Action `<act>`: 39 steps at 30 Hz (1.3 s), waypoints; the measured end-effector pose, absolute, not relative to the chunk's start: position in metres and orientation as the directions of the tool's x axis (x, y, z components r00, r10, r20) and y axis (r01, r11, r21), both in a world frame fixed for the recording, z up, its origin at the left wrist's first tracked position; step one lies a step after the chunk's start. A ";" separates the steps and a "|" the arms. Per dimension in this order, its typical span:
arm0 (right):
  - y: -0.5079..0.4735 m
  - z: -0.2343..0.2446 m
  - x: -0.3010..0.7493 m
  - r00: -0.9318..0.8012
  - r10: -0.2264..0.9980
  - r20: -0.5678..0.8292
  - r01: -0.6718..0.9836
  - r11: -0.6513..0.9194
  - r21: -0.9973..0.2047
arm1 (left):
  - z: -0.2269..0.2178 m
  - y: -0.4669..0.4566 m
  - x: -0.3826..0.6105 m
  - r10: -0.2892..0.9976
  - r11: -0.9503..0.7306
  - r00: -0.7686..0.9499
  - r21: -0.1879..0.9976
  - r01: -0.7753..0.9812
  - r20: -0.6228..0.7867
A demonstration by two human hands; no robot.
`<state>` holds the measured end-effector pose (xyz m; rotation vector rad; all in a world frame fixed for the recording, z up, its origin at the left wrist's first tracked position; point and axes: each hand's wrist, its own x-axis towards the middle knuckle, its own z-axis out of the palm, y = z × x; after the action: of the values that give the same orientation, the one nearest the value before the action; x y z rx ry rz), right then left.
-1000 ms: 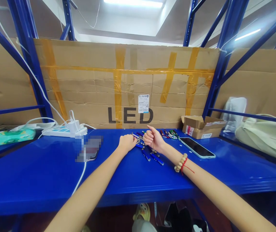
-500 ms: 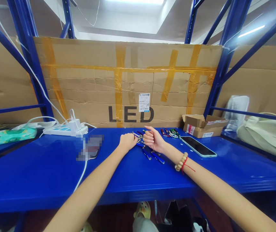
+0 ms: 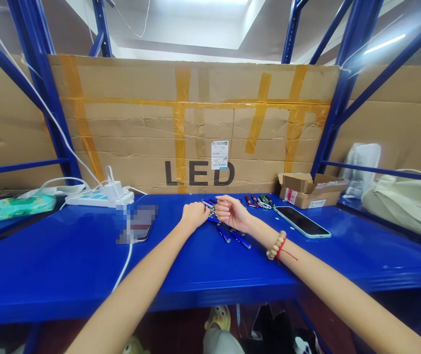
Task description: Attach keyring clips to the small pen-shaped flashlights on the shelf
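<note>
My left hand (image 3: 194,215) rests at the left side of a bunch of slim blue metallic cylinders (image 3: 240,239) with silver-coloured ends. Its fingers are closed and bent down against the bunch; whatever they grip is hidden. Across from it, my right hand (image 3: 232,213) is held with curled fingers close to the small silver metal parts (image 3: 212,211) in the middle of the bunch. I cannot make out what lies between those fingers. Several blue cylinders fan out on the blue shelf top (image 3: 181,265) below my right hand, and others are partly covered by it.
Red, black and green small items (image 3: 258,201) lie behind my right hand. Nearby are a phone (image 3: 302,222) and an open small carton (image 3: 311,191). On the left are a blurred-out dark phone-like object (image 3: 142,226), a white power strip (image 3: 96,197) and cables. Large cardboard (image 3: 144,128) stands behind.
My right hand has shifted slightly left, its fingers turning a little toward my left hand. My left hand stays almost in place, and the camera view has moved slightly.
</note>
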<state>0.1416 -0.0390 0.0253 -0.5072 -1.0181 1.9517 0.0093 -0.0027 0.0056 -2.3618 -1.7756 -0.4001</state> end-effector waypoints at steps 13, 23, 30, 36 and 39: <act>-0.038 0.024 0.142 -0.575 0.817 0.040 -0.484 -0.300 -0.822 | 0.005 -0.002 0.009 0.916 -0.283 0.261 0.032 0.958 0.306; -0.038 0.021 0.139 -0.341 0.940 0.027 -0.477 -0.148 -0.866 | 0.004 0.001 0.008 0.914 -0.288 0.267 0.025 0.957 0.306; -0.035 0.019 0.140 -0.250 0.967 0.057 -0.465 -0.068 -0.883 | 0.005 0.000 0.008 0.916 -0.291 0.270 0.028 0.956 0.298; -0.033 0.016 0.140 -0.245 0.966 0.081 -0.442 -0.037 -0.896 | 0.004 0.001 0.008 0.914 -0.293 0.272 0.028 0.956 0.302; -0.033 0.014 0.139 -0.248 0.965 0.087 -0.421 -0.027 -0.907 | 0.003 0.001 0.008 0.911 -0.297 0.274 0.030 0.954 0.309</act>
<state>0.1395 -0.0325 0.0142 -0.7213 -1.0717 1.5481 0.0078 0.0006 0.0034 -2.3742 -1.7560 -0.4029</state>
